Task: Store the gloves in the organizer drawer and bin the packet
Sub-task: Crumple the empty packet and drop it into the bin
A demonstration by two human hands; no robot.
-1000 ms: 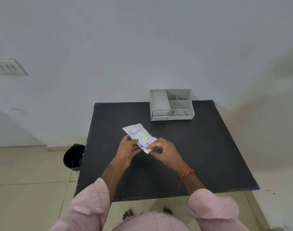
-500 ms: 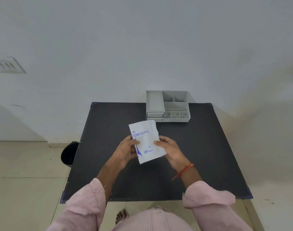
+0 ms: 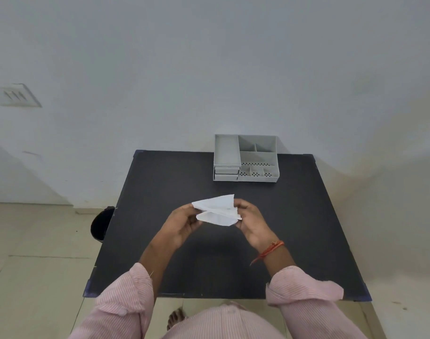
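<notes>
We hold the white packet (image 3: 217, 210) above the middle of the black table (image 3: 294, 228), our left hand (image 3: 184, 222) pinching its left end and our right hand (image 3: 251, 222) gripping its right end. The grey organizer (image 3: 245, 159) sits at the table's far edge, well apart from the packet. A black bin (image 3: 100, 225) stands on the floor just beside the table's left edge.

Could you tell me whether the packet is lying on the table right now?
No, both hands hold the packet up above the black table.
</notes>
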